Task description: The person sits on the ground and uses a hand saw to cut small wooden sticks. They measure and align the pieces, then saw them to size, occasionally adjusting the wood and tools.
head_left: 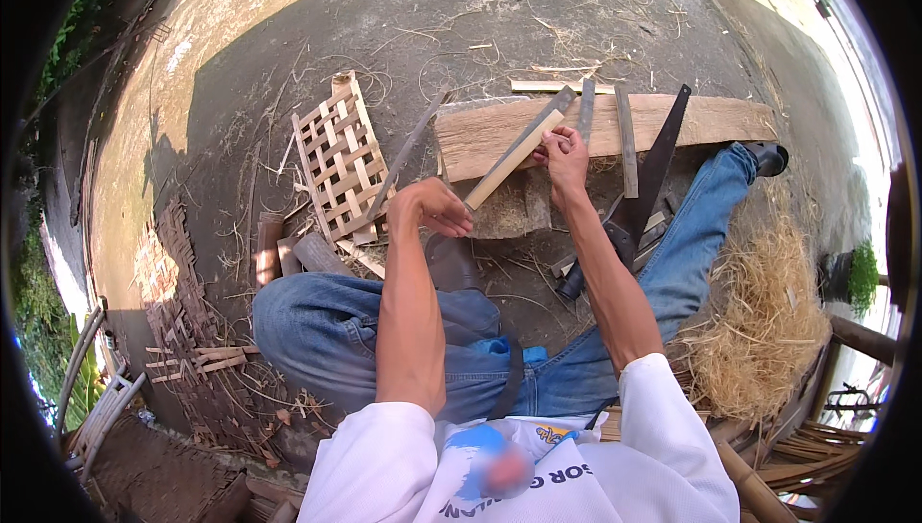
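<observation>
A pale flat strip of bamboo or wood (pixel 514 160) slants across the plank in front of me. My right hand (pixel 565 156) is closed in a pinch at the strip's upper end, thumb and fingertips against its edge. By the lower end is my left hand (pixel 434 204), wrist bent and fingers stretched loosely, with nothing visible in them. A dark narrow bar (pixel 543 118) lies along the strip's far side; I cannot tell if it is a blade. The wide wooden plank (pixel 706 121) rests beneath these, between my feet.
A woven bamboo lattice panel (pixel 338 153) lies left of the plank. Right of my forearm is a handsaw (pixel 657 163) with a dark blade. Two flat bars (pixel 626 144) (pixel 586 108) cross the plank. A heap of shavings (pixel 759 316) sits beside my right leg; cut bamboo pieces (pixel 269 249) lie left.
</observation>
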`<state>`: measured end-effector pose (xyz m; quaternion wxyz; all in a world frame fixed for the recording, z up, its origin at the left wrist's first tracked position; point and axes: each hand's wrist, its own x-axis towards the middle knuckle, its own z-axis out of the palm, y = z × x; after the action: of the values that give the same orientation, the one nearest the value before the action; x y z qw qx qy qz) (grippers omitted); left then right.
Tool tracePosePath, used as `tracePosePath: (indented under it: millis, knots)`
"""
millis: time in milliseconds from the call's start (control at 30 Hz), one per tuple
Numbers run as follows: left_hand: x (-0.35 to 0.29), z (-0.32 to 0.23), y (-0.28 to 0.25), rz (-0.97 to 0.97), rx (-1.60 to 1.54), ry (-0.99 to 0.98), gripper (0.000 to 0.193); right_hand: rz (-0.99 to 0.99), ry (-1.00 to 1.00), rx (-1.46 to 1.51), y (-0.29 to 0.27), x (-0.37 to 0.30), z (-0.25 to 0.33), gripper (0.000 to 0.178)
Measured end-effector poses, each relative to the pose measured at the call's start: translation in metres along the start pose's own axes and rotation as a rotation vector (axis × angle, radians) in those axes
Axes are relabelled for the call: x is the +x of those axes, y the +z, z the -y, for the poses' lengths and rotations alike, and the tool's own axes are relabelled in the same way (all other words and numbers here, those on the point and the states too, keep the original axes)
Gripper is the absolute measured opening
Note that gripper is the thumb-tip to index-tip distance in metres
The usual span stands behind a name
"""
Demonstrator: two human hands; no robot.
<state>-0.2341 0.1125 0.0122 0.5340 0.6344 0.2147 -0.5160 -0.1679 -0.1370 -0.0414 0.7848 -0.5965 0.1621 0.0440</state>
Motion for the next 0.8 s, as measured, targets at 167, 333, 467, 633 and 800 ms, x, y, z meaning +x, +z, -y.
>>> tracePosePath:
  millis: [167,333,467,633,800]
  knots:
    - [-0.007,-0.006,-0.004,-0.06,-0.075,0.082,0.023,-0.002,0.008,0.026,0.003,0.001,-0.002,0.024]
    - [-0.007,-0.007,-0.006,-0.078,-0.1,0.108,0.022,-0.085,0.014,0.072,0.011,0.003,0.007,0.026]
    - [-0.004,-0.005,-0.006,-0.094,-0.087,0.126,0.021,-0.108,-0.024,0.045,0.011,0.012,0.006,0.028]
    - [-0.002,-0.003,-0.007,-0.084,-0.101,0.142,0.019,-0.072,-0.036,0.012,0.008,0.012,-0.001,0.029]
    - [-0.002,-0.004,-0.008,-0.097,-0.091,0.134,0.019,-0.038,-0.05,-0.024,0.007,0.007,-0.001,0.026]
